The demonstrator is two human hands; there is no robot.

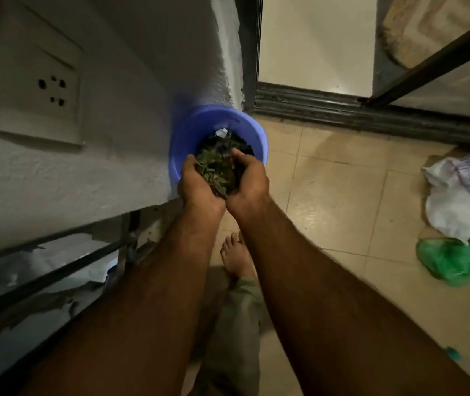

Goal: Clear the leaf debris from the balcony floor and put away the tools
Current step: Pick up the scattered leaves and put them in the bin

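A heap of green leaf debris (pixel 217 172) lies cupped between both my hands. My left hand (pixel 195 181) curls round its left side and my right hand (pixel 249 180) round its right side. Both hands hover over the near rim of a blue plastic bucket (pixel 199 124) that stands on the floor against the white wall. Dark debris and a scrap of white paper (pixel 221 132) lie inside the bucket. No tools are in view.
A white wall with a socket plate (pixel 38 81) rises at the left. A doorway with a dark sliding track (pixel 342 107) lies ahead. Crumpled plastic bags, white (pixel 456 207) and green (pixel 454 261), sit on the tiled floor at the right. My bare foot (pixel 235 258) is below the hands.
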